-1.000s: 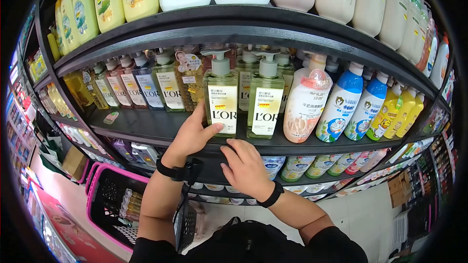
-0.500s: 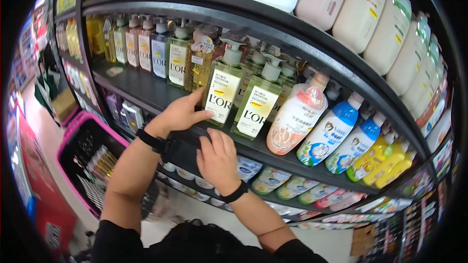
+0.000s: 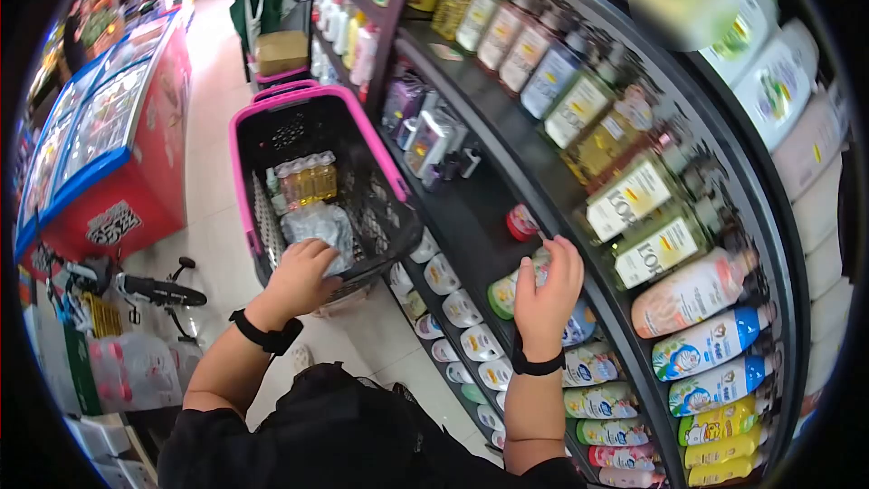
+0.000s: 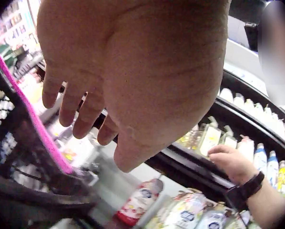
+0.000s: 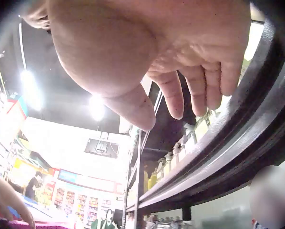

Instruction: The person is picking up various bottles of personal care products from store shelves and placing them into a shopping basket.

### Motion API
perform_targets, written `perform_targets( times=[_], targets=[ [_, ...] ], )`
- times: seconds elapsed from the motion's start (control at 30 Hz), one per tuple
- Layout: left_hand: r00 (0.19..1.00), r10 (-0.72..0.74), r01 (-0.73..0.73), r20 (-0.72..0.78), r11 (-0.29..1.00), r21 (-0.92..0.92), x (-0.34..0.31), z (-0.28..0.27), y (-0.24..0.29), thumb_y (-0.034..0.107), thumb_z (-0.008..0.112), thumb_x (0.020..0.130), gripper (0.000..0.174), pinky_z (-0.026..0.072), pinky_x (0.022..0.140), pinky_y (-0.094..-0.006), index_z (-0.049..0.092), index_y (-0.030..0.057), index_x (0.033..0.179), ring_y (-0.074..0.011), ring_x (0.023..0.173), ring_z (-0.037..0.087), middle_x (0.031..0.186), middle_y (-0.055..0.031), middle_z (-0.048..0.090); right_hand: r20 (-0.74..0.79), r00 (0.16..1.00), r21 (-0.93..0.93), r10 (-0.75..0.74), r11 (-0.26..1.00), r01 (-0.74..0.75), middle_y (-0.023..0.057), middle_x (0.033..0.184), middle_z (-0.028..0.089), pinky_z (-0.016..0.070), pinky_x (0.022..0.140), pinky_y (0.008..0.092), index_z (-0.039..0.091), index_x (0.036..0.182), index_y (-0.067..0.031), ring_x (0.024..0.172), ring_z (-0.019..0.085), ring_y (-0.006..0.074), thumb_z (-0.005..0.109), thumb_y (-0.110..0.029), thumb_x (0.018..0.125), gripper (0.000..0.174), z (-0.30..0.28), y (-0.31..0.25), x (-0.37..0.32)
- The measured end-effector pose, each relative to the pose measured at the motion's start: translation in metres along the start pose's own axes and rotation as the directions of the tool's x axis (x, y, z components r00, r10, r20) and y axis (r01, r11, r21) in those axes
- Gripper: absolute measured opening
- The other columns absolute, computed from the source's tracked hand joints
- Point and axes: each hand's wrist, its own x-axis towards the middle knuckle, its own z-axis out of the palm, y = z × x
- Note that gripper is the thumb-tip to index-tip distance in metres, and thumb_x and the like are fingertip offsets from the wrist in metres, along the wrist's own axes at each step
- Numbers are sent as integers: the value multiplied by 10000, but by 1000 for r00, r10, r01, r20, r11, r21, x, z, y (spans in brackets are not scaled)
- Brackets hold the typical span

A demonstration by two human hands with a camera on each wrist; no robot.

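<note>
My left hand (image 3: 303, 276) is over the near side of a black shopping basket (image 3: 385, 149) with a pink rim. In the left wrist view its fingers hang down with nothing in them. A clear plastic-wrapped item (image 3: 321, 228) lies in the basket just beyond those fingertips, beside several amber bottles (image 3: 308, 179). My right hand (image 3: 550, 294), also holding nothing, is raised at the shelf's front edge with its fingers a little bent. Closest to it on the shelf, two green pump bottles (image 3: 631, 202) with white labels stand side by side at the front.
The shelf (image 3: 489, 113) runs diagonally, with pump bottles, a pink-and-white bottle (image 3: 688, 294) and blue-capped bottles (image 3: 706, 344). Lower shelves hold more bottles (image 3: 602, 403). A red-and-blue chest freezer (image 3: 127, 145) and a small bicycle (image 3: 149, 290) stand left of the aisle.
My left hand has left the front green pump bottle and moved left over the basket. My right hand stays near the shelf edge. The head view has swung left, bringing the basket closer to the middle.
</note>
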Motion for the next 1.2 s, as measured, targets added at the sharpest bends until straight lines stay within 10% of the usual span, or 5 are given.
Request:
perform_targets(
  times=[0.2, 0.63, 0.83, 1.1, 1.2],
  targets=[
    [974, -75, 77, -212, 997, 2, -87, -5, -87, 138, 784, 720, 405, 457, 1005, -476, 640, 34, 1084, -384, 1188, 552, 1207, -171, 608, 229, 967, 292, -107, 956, 37, 244, 1347, 527, 394, 1062, 520, 576, 1223, 7, 1241, 499, 448, 712, -143, 842, 432, 117, -111, -60],
    [764, -494, 535, 416, 845, 20, -242, -102, -286, 270, 720, 860, 484, 518, 926, -471, 595, 39, 1268, -400, 1099, 624, 1150, -192, 664, 183, 966, -105, 183, 981, -166, 284, 1424, 471, 351, 1106, 532, 543, 1316, 21, 1311, 450, 458, 691, -134, 855, 509, 192, -166, -55],
    [769, -505, 539, 393, 842, 27, -224, -85, -333, 273, 735, 869, 498, 526, 890, -491, 580, 42, 1282, -426, 1043, 638, 1140, -218, 661, 508, 843, -287, 180, 957, -31, 303, 1444, 450, 321, 1160, 517, 528, 1339, 22, 1347, 414, 489, 709, -155, 854, 548, 251, -114, -116],
    [745, -355, 502, 565, 856, -124, -118, -116, -386, 259, 730, 867, 556, 494, 991, -477, 555, 21, 1338, -436, 1185, 591, 1273, -253, 629, 60, 877, -342, 477, 835, -431, 289, 1467, 450, 373, 1131, 470, 506, 1385, 1, 1339, 450, 459, 722, -159, 850, 599, 246, -122, -29],
    [756, -375, 442, 537, 897, 5, -80, -139, -425, 226, 733, 854, 553, 495, 982, -480, 551, 1, 1325, -439, 1177, 593, 1263, -258, 632, 244, 673, -394, 698, 706, -589, 312, 1417, 494, 416, 1092, 485, 473, 1396, 30, 1303, 493, 467, 753, -202, 822, 680, 265, -102, -38]
  ],
)
